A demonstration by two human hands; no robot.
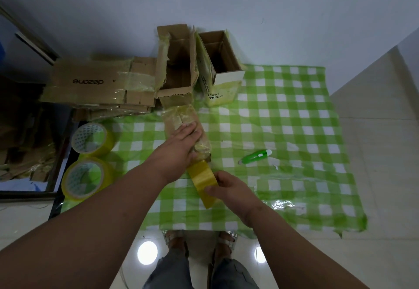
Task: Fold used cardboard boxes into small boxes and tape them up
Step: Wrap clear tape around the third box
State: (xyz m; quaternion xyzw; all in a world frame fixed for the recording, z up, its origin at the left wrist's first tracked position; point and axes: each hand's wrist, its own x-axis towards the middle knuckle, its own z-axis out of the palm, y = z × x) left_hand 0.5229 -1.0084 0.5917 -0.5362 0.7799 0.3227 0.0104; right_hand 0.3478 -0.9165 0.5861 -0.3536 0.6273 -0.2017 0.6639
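The green checked cloth [283,116] on the counter carries my work. Flattened cardboard [95,84] waits far left, beside two open boxes [179,61]. The small folded box [181,118] lies mid-cloth under my flat left hand [181,145]. My right hand [229,188] clamps the tape roll [204,184], its strip stuck to the box. I'm taping; next, probably cut with the green cutter [255,156].

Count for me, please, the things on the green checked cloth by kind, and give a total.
Rolls of yellow tape: 3, two at the left edge and one in the right hand
Open cardboard boxes: 2
Small taped box under the left hand: 1
Green utility knife: 1
Total: 7
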